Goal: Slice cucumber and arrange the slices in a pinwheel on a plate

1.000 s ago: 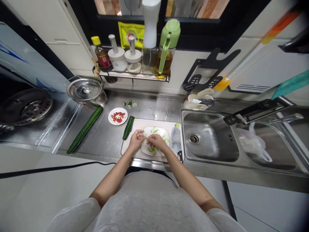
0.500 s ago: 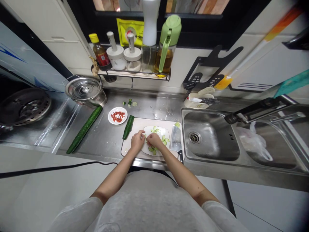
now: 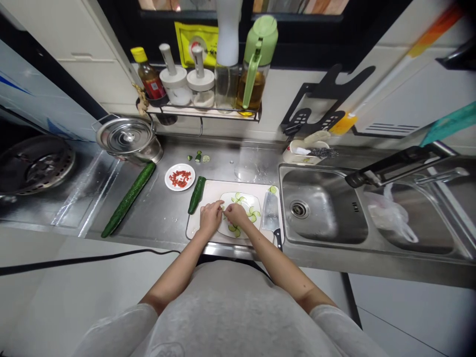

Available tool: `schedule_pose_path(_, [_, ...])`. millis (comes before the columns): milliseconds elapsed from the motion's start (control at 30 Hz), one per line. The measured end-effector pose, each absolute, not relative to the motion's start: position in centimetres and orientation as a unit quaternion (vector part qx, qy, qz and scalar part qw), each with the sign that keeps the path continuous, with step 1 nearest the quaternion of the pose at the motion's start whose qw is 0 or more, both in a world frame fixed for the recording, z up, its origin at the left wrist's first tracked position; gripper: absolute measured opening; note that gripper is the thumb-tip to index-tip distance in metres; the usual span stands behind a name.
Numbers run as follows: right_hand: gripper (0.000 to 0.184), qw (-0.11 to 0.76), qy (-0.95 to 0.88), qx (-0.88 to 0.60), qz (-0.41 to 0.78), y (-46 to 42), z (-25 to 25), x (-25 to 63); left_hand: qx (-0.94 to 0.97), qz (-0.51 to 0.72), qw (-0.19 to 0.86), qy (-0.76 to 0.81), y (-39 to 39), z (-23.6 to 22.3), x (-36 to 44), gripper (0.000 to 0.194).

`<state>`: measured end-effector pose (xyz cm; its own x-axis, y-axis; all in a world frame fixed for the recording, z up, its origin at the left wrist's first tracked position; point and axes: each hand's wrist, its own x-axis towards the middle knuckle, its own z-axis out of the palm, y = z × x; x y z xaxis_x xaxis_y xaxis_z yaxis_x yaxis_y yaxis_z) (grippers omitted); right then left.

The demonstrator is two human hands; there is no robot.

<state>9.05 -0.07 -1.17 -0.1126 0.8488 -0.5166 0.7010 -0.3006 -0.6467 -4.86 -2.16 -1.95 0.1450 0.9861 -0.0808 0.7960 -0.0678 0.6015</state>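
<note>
Both hands meet over the left side of a white plate [image 3: 243, 237] that sits on a light cutting board [image 3: 193, 225]. My left hand [image 3: 210, 217] has its fingers curled in at the plate's left edge. Beside it, my right hand [image 3: 235, 214] is closed in a pinch; whatever lies between the fingertips is too small and covered to name. Thin cucumber slices [image 3: 254, 215] form pinwheel shapes on the plate, and the hands partly hide its left side. A cut cucumber piece [image 3: 197, 195] lies on the board's left edge. To the right rests a cleaver [image 3: 270, 210], its black handle towards me.
A small plate of red bits [image 3: 180, 177], a whole cucumber [image 3: 129, 199] and a lidded steel pot [image 3: 130, 139] stand left. Cucumber ends [image 3: 198, 157] lie behind the board. At right is a double sink [image 3: 323, 208] with a faucet [image 3: 401, 166]. Above hangs a condiment rack [image 3: 208, 113].
The camera view has shifted slightly. Both hands stay at the plate's left side, with only small finger movements; the right fingers sit a little closer to the left hand.
</note>
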Motion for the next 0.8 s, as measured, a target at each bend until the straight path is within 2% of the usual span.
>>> schedule_pose_path(200, [0.024,0.075,-0.598,-0.659,0.449,-0.1,-1.3,9.0,0.743,0.172,0.258,0.593,-2.4,-1.7,-5.3,0.037])
schedule_pose_path(400, [0.019,0.064,-0.600,-0.664,0.441,0.0,-1.1,8.9,0.697,0.178,0.262,0.643,-2.3,-2.0,-5.3,0.036])
schedule_pose_path(600, [0.014,0.071,-0.608,-0.674,0.413,0.0,-1.2,8.9,0.715,0.166,0.243,0.635,-1.7,-1.3,-5.3,0.024])
schedule_pose_path(800, [0.005,0.079,-0.614,-0.679,0.395,-0.2,-1.4,9.1,0.760,0.139,0.235,0.591,-1.1,-1.3,-5.9,0.022])
